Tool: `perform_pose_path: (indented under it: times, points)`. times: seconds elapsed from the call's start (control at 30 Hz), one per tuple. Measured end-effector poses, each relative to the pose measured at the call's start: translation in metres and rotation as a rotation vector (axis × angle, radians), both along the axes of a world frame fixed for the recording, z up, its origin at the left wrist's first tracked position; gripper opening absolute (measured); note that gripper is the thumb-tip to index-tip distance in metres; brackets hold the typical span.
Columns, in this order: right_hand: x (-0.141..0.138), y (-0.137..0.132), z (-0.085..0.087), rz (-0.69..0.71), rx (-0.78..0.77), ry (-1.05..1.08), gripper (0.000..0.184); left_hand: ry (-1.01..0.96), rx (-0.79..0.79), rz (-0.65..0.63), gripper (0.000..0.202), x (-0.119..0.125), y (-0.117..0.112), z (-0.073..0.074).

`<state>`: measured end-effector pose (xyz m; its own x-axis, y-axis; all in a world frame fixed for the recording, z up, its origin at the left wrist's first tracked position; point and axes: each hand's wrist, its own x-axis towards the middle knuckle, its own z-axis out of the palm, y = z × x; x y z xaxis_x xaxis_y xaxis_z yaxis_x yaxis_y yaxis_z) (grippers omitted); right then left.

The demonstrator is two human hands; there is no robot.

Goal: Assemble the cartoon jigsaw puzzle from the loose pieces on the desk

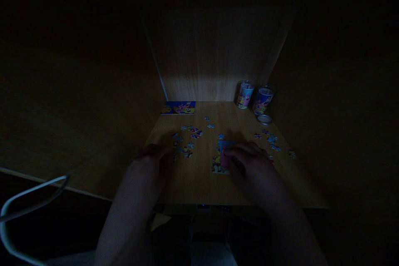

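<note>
The scene is very dark. A partly assembled puzzle [220, 158] lies on the wooden desk [199, 187]. My right hand [246, 160] rests on its right side, fingers curled onto the pieces. My left hand [157, 151] lies at the desk's left edge beside a cluster of loose puzzle pieces [187, 149]; its fingers are blurred in the dark. More loose pieces [193, 131] are scattered further back, and others [272, 139] lie to the right.
Two printed cans [245, 94] [263, 99] stand at the back right, with a round lid [264, 119] in front of them. A picture card [179, 107] lies at the back left. Wooden walls enclose the desk. A pale chair frame [18, 203] shows lower left.
</note>
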<state>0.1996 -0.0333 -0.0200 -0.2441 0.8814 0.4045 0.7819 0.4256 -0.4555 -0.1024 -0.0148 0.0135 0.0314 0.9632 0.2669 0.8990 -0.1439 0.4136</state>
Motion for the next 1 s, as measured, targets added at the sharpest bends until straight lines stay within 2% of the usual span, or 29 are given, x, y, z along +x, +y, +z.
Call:
perform_pose_path:
  times: [0.13, 0.37, 0.53, 0.63, 0.73, 0.87, 1.0]
  points:
    - [0.0, 0.001, -0.002, 0.004, 0.002, 0.002, 0.013, 0.024, -0.042, -0.094, 0.024, 0.003, 0.001, 0.001]
    - [0.001, 0.001, 0.0, 0.003, 0.009, -0.011, 0.015, -0.079, -0.202, -0.044, 0.018, 0.005, -0.004, 0.006]
    - [-0.001, 0.0, 0.002, 0.007, -0.007, -0.011, 0.016, -0.253, -0.205, -0.111, 0.011, 0.023, -0.004, 0.01]
    - [-0.002, 0.0, 0.003, 0.017, -0.007, -0.003, 0.016, -0.449, -0.145, -0.181, 0.007, 0.045, -0.003, 0.005]
    - [-0.002, -0.001, 0.004, 0.039, -0.006, 0.007, 0.02, -0.543, -0.131, -0.289, 0.019, 0.069, 0.0, -0.006]
    - [-0.003, -0.001, 0.006, 0.058, -0.021, 0.022, 0.023, -0.516, -0.115, -0.315, 0.022, 0.091, 0.004, -0.016]
    - [-0.003, -0.001, 0.007, 0.06, -0.019, 0.002, 0.021, -0.43, -0.064, -0.268, 0.021, 0.096, 0.008, -0.02]
